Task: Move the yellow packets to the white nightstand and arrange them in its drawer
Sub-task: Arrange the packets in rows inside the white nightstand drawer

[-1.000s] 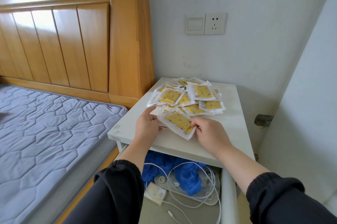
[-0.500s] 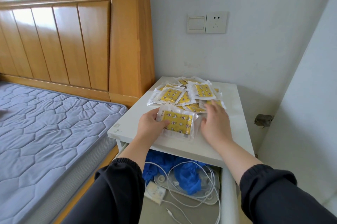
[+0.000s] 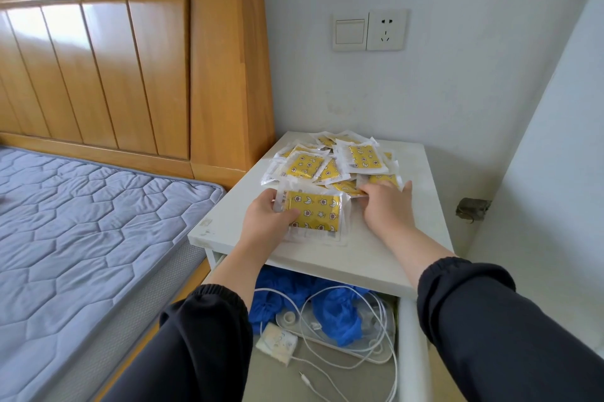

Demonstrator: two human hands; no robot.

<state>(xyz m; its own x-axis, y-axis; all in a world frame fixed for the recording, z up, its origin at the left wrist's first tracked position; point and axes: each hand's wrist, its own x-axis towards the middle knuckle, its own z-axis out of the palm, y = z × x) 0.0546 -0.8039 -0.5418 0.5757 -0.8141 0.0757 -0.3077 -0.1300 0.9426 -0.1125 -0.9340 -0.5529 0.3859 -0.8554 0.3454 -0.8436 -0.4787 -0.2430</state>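
**Packets on the nightstand top, drawer open below**

I see my left hand [image 3: 264, 221] gripping a yellow packet [image 3: 312, 213] at the near edge of the pile [image 3: 330, 163], thumb pressed on its face. My right hand [image 3: 387, 208] lies on the pile just beside it, fingers stretched over the packets; I cannot tell whether they pinch one. Every packet sits on top of the white nightstand [image 3: 376, 248]. The open drawer [image 3: 410, 336] holds blue cloth [image 3: 336, 313] and white cables [image 3: 327, 365].

Left sleeve [image 3: 209, 333] and right sleeve [image 3: 470, 306] are black, with gathered, perhaps elastic cuffs.
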